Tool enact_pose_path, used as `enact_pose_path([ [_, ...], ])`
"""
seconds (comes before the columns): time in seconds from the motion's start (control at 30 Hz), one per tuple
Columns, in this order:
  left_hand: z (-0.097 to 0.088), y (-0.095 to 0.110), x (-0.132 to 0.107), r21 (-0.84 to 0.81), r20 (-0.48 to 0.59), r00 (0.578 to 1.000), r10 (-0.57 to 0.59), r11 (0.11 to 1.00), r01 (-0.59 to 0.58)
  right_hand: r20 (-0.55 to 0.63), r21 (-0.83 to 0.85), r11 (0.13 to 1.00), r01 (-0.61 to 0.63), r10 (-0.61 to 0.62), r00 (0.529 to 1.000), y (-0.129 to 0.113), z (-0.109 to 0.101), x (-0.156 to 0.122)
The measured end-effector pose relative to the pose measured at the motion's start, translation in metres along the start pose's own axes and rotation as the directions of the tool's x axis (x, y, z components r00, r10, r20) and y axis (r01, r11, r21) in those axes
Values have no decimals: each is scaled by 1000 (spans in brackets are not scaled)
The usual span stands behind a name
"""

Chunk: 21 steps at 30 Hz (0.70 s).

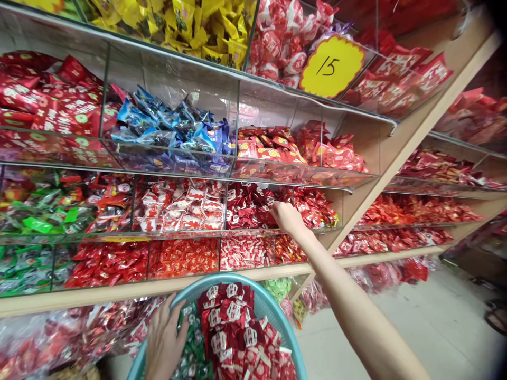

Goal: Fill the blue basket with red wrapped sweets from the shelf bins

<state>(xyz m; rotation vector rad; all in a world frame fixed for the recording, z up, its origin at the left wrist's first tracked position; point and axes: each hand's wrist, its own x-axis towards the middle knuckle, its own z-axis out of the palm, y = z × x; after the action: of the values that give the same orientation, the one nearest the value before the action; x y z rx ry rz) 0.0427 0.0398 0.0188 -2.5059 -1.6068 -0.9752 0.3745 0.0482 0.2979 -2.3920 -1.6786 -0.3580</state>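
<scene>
My right hand [290, 217] reaches over the front of a shelf bin of dark red wrapped candies [247, 208]. Its fingers are curled closed, and what they hold, if anything, is hidden. In front of the shelves stands a teal plastic basin [291, 332] with dark red crown-printed packets [233, 311], red-and-white candies [263, 359] and green-wrapped candies [194, 343] inside. My left hand [165, 338] rests over the basin's left rim, its fingers stretched and apart, the tips near the green candies.
Clear dividers split the shelves into candy bins, including blue packets [166, 121] and yellow packets [206, 26]. A yellow price tag [332, 66] reads 15. A slanting wooden post [380, 184] stands right of my hand. Bagged candies [59, 338] lie under the bottom shelf.
</scene>
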Motion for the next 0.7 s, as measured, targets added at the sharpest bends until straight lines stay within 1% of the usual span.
enact_pose_path([
  [0.1, -1, 0, 0, 9, 8, 1000, -1, 1000, 1, -112, 115, 992, 55, -42, 993, 9, -11, -11],
  [0.17, -2, 1, -1, 11, 8, 1000, 8, 1000, -8, -190, 277, 955, 106, -53, 980, 13, -18, -24],
  [0.2, -2, 1, -1, 13, 8, 1000, 13, 1000, -13, -204, 383, 915, 128, -51, 978, 14, -20, -33],
  [0.23, -2, 1, -1, 15, 7, 1000, 17, 1000, -17, -194, 497, 856, 142, -50, 980, 15, -21, -42],
  [0.3, -2, 2, -1, 21, 11, 1000, 15, 1000, -15, -114, 695, 706, 137, -80, 990, 13, -15, -64],
  [0.33, -2, 2, 0, 25, 16, 1000, 12, 1000, -12, -68, 761, 636, 126, -114, 991, 11, -9, -75],
  [0.37, -2, 3, 0, 28, 19, 1000, 9, 1000, -10, -28, 801, 588, 115, -155, 987, 9, -1, -87],
  [0.4, -3, 3, 0, 29, 24, 1000, 7, 1000, -7, 2, 817, 565, 113, -199, 980, 7, 10, -99],
  [0.43, -3, 3, 0, 30, 28, 1000, 6, 1000, -7, 22, 816, 565, 122, -241, 970, 5, 22, -110],
  [0.57, -4, 5, 1, 31, 37, 999, 2, 1000, -3, 54, 714, 667, 213, -355, 933, 3, 78, -152],
  [0.63, -4, 5, 1, 36, 42, 999, -1, 999, 0, 81, 700, 673, 237, -405, 911, 4, 100, -170],
  [0.7, -4, 5, 1, 42, 46, 999, -3, 999, 1, 107, 719, 650, 247, -455, 884, 6, 116, -184],
])
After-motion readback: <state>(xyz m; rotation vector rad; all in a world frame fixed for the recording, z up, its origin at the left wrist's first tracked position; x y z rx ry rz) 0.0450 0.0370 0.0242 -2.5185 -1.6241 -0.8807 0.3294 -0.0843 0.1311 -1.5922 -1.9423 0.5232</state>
